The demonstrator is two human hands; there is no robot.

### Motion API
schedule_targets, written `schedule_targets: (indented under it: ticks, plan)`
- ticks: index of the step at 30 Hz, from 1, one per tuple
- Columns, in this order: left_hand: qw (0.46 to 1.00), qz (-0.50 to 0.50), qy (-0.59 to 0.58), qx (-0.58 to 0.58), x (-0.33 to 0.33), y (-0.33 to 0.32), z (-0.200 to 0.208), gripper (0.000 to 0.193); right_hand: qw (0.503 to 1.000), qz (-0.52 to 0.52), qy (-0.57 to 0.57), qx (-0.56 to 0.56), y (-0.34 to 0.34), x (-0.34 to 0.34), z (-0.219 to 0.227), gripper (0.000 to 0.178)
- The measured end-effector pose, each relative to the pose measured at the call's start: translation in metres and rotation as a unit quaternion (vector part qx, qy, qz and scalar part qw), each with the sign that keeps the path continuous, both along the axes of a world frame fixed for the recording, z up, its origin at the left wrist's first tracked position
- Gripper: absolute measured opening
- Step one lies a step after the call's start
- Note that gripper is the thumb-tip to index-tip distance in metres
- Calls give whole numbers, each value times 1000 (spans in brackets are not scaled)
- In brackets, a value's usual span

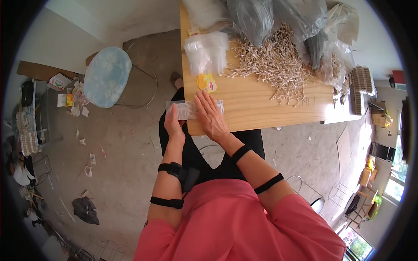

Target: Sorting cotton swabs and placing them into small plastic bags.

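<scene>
A flat clear plastic packet (pixel 188 111) with pale printing lies across the near left corner of the table, its left end past the edge. My left hand (pixel 174 126) grips that overhanging end, the thumb side on top and the other fingers mostly hidden. Pressed flat over the packet's right part is my right hand (pixel 210 116), fingers stretched out. Just beyond its fingertips sit several yellow cards (pixel 204 82) with a red mark. Farther back is a stack of clear plastic bags (pixel 203 50). To the right spreads a heap of cotton swabs (pixel 278 65).
Grey plastic bags (pixel 250 19) crowd the back of the wooden table (pixel 261 114). A clear bag of swabs (pixel 335 71) stands at its right. On the left is a stool with a blue floral cover (pixel 107 77). Scraps and a black bag (pixel 85 210) litter the floor.
</scene>
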State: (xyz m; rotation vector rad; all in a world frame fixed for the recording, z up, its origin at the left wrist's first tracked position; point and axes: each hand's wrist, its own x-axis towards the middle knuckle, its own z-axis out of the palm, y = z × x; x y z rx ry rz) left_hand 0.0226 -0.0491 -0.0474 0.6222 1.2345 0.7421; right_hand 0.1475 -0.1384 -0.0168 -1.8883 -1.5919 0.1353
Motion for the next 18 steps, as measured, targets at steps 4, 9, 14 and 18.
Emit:
schedule_targets:
  ticks: [4,9,14,18]
  plan:
    - [995,-49,70,41,3,3,3,39,999,34,-4,-37,-8,-4,-12,54]
    - [1000,15,-11,-17,-1,-6,2,36,999,35,12,-34,-10,-5,-12,54]
    - [995,40,-70,-60,3,-19,1,35,940,-117,305,95,-6,-8,3,53]
    - [998,12,-22,-61,8,-26,-1,43,945,-114,287,104,6,-18,-3,52]
